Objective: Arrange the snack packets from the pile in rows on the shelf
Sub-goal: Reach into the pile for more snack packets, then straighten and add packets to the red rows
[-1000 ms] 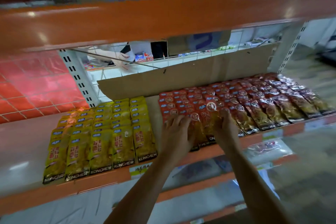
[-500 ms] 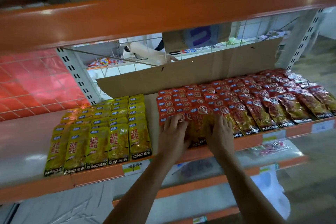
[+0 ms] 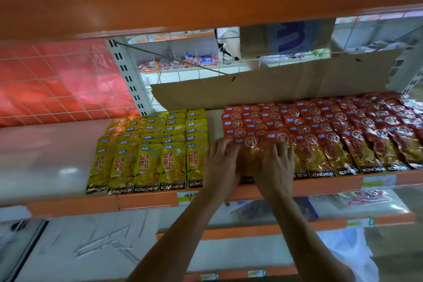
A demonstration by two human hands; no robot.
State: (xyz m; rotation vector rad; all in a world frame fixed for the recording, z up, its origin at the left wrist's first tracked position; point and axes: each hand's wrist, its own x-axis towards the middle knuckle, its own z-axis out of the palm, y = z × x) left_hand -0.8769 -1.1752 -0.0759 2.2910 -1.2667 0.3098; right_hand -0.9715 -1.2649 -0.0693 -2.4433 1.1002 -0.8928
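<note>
The left hand (image 3: 223, 163) and right hand (image 3: 275, 165) stay flat, fingers straight, on glossy red snack packets (image 3: 332, 135) — at 9 o'clock, five yellow foil packets (image 3: 146, 165) lead their rows.

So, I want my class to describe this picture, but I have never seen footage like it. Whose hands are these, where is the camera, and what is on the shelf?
There is no machine here: a person wears one wide-angle camera on the head, so you look forward and down along their bare forearms. The left hand and the right hand lie side by side, fingers spread, pressing on shiny red foil snack packets, which lie in overlapping rows on the orange-edged shelf. Neither hand grips or lifts a packet, as far as I can see. To their left lies a separate block of yellow foil snack packets, also in rows. A brown cardboard sheet stands along the back.
</note>
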